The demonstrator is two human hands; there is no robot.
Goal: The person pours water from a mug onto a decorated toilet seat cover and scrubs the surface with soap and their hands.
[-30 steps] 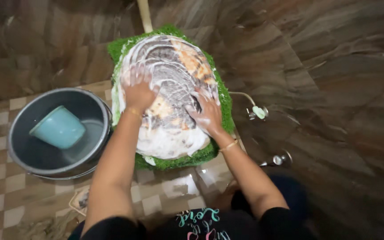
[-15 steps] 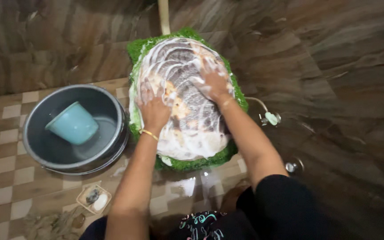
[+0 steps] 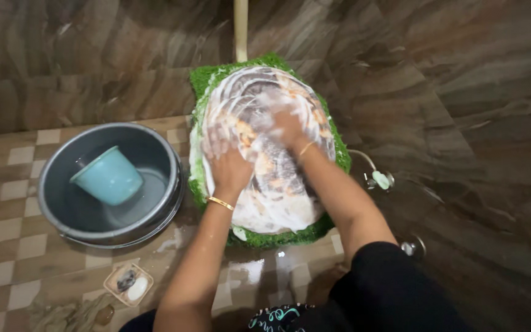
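A round soapy mat (image 3: 278, 184) with a green shaggy rim (image 3: 281, 238) and a brown, orange and white face leans against the wall. My left hand (image 3: 227, 161) lies flat on its left middle, fingers spread in white foam. My right hand (image 3: 288, 125) presses the mat's upper middle, also covered in foam. Both wrists wear thin gold bangles. Neither hand holds anything.
A grey metal basin (image 3: 56, 203) with water and a tipped teal mug (image 3: 108, 177) stands on the tiled floor at the left. A small soap dish (image 3: 128, 283) lies near my knees. Taps (image 3: 378, 178) stick out of the brown wall on the right.
My right hand has moved from the mat's lower right up to its upper middle. My left hand has slid down a little. The view has shifted, so everything sits further right.
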